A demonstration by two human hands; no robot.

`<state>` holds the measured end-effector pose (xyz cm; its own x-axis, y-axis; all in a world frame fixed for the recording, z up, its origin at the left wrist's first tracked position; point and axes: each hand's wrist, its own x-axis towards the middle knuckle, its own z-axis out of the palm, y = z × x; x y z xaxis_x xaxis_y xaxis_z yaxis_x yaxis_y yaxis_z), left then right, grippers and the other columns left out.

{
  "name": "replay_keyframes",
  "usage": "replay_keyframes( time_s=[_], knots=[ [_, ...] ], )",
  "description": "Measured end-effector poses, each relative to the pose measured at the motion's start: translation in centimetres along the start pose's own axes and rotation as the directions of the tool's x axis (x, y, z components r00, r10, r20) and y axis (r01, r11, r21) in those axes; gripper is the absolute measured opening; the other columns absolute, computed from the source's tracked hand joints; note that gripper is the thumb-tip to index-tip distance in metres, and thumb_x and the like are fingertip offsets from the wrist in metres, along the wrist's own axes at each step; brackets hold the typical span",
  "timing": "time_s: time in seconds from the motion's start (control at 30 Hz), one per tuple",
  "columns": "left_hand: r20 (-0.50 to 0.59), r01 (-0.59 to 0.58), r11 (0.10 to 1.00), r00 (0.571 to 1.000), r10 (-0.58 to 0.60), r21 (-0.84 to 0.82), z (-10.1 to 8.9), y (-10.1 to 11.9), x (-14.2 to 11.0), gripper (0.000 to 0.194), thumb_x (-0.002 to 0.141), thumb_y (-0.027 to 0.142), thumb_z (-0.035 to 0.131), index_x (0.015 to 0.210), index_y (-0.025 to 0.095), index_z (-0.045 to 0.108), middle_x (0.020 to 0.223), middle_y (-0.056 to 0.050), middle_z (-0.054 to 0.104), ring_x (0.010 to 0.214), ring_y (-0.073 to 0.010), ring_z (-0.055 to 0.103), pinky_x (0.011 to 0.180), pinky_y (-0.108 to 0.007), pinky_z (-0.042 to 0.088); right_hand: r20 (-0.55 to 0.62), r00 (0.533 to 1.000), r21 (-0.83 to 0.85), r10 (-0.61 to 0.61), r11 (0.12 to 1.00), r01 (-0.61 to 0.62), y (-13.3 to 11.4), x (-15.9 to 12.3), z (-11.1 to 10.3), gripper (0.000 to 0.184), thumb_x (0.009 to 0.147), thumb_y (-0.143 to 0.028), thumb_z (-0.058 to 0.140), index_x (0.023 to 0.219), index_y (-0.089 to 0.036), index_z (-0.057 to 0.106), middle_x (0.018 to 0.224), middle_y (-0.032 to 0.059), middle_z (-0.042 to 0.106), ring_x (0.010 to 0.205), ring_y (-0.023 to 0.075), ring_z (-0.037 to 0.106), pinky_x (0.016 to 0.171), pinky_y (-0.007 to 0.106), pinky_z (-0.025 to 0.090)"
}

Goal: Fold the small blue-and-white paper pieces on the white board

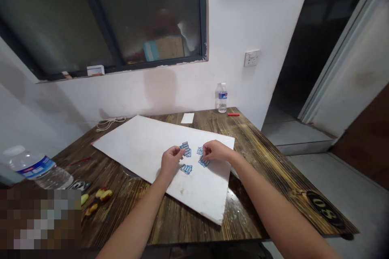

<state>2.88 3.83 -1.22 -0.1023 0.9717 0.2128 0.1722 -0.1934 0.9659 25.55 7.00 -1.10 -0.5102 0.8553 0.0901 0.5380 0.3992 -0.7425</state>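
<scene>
My left hand (174, 157), fingertips together at upper blue pieces (186, 148); right hand (212, 150) bunched over right blue pieces (204, 163); can't tell either grip. Lower blue pieces (186, 169): on white board (142, 141), nearer my left, just bodyward of its fingertips.

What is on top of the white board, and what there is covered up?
Small blue-patterned pieces lie in groups on the white board, near the left hand and right hand. Whatever the hands cover there cannot be seen.
</scene>
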Motion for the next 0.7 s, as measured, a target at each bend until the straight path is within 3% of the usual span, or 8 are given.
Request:
replay_keyframes(
  time_s=[0.33, 0.5, 0.7],
  knots=[
    [0.029, -0.028, 0.999, 0.999, 0.026, 0.046, 0.0, -0.3, 0.1, 0.030, 0.065, 0.042, 0.072, 0.062, 0.017, 0.056, 0.053, 0.004, 0.053, 0.051, -0.0101, 0.048, 0.051, -0.022, 0.036, -0.027, 0.999, -0.181, -0.030, 0.983, 0.025, -0.3, 0.1, 0.1, 0.009, 0.062, -0.018, 0.076, 0.065, -0.019, 0.068, 0.065, -0.0020, 0.066, 0.060, 0.0122, 0.056, 0.055, 0.022, 0.036],
    [0.083, -0.063, 0.993, 0.995, 0.055, 0.098, 0.1, -0.1, -0.1, 0.028, 0.068, 0.040, 0.070, 0.061, 0.016, 0.056, 0.054, 0.003, 0.053, 0.052, -0.0103, 0.048, 0.054, -0.022, 0.037, -0.165, 0.982, -0.018, -0.094, 0.996, 0.093, -0.9, 0.2, 0.2, 0.007, 0.068, -0.021, 0.073, 0.068, -0.019, 0.067, 0.070, -0.0016, 0.066, 0.064, 0.0120, 0.056, 0.060, 0.022, 0.038],
    [0.193, -0.111, 0.988, 0.977, 0.088, 0.109, 0.1, -0.4, -0.3, 0.027, 0.070, 0.039, 0.070, 0.061, 0.016, 0.060, 0.057, 0.002, 0.056, 0.054, -0.0106, 0.049, 0.052, -0.022, 0.036, -0.311, 0.943, 0.171, -0.118, 0.969, 0.177, -1.9, 0.6, 1.3, 0.021, 0.068, -0.036, 0.075, 0.080, -0.020, 0.067, 0.076, -0.0009, 0.064, 0.069, 0.0127, 0.052, 0.062, 0.023, 0.039]
  ],
)
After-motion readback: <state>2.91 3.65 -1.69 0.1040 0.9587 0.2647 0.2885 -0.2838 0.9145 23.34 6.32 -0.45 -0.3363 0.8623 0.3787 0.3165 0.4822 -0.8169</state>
